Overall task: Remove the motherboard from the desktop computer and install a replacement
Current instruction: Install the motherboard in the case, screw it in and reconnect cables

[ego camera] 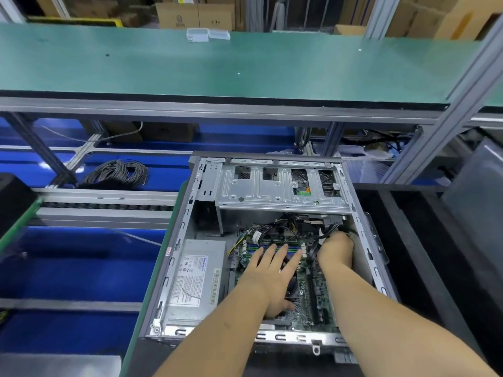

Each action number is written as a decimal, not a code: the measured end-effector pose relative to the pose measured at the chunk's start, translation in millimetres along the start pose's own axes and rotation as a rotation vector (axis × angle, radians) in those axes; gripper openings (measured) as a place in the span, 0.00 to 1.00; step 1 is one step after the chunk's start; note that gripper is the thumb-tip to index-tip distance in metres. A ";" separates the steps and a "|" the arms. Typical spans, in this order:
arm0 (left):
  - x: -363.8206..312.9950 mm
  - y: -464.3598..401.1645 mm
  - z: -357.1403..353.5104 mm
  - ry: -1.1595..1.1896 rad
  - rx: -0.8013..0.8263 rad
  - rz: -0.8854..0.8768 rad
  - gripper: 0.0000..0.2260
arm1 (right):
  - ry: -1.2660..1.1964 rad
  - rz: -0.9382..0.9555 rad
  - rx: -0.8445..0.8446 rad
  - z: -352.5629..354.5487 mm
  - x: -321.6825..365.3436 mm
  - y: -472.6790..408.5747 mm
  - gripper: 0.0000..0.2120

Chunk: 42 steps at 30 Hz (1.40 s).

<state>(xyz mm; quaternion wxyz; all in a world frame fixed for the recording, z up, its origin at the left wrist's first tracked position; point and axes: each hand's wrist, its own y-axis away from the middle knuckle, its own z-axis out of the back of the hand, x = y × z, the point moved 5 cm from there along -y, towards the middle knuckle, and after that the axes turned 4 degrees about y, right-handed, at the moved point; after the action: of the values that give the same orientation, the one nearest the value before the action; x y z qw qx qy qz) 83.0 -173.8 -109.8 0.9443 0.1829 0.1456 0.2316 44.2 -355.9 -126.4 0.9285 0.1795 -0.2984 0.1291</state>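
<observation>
Desktop computer (272, 240) open. Motherboard (313, 295) inside, power supply (196, 281) beside it. Left hand (272, 278) flat on motherboard, fingers spread. Right hand (336, 247) curled among black cables (313, 248) at motherboard's far corner, under drive cage (277, 186).

A factory assembly line: green-topped workbench (245, 63), aluminium framing (435, 137), stacked cardboard boxes (196, 16) well beyond the fingers (283, 251).

Coiled grey cable (117, 172) below a green shelf (245, 63) bearing clear plastic boxes (208, 34).
</observation>
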 end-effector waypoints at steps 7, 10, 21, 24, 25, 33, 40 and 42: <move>0.5 0.1 -0.6 0.010 -0.022 0.004 0.47 | 0.021 0.023 -0.172 2.9 6.5 9.6 0.09; -0.1 0.6 -0.9 0.002 -0.021 0.003 0.47 | 0.011 0.041 -0.181 2.8 6.6 9.7 0.10; -0.8 -0.1 -0.5 -0.013 0.011 0.024 0.47 | -0.025 0.021 -0.221 4.8 7.6 11.0 0.08; -1.2 0.1 -0.3 -0.011 0.021 0.028 0.48 | -0.048 0.027 -0.229 5.2 7.5 9.7 0.07; -1.5 0.1 -0.8 -0.011 0.022 0.029 0.48 | -0.053 0.032 -0.233 5.5 7.7 9.8 0.07; -1.2 0.5 -0.3 -0.007 0.028 0.032 0.48 | -0.094 0.041 -0.258 7.4 9.3 12.2 0.07; -2.3 1.2 -0.3 -0.012 0.051 0.035 0.48 | -0.087 0.038 -0.283 9.3 8.3 10.4 0.14; -2.6 0.8 -0.9 -0.012 0.053 0.032 0.48 | -0.074 0.046 -0.291 8.8 8.8 10.8 0.12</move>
<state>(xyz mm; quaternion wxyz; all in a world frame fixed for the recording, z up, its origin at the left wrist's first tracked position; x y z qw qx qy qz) 80.2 -174.1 -109.8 0.9362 0.2114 0.1431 0.2417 42.9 -348.6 -111.7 0.9300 0.0407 -0.3517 0.0989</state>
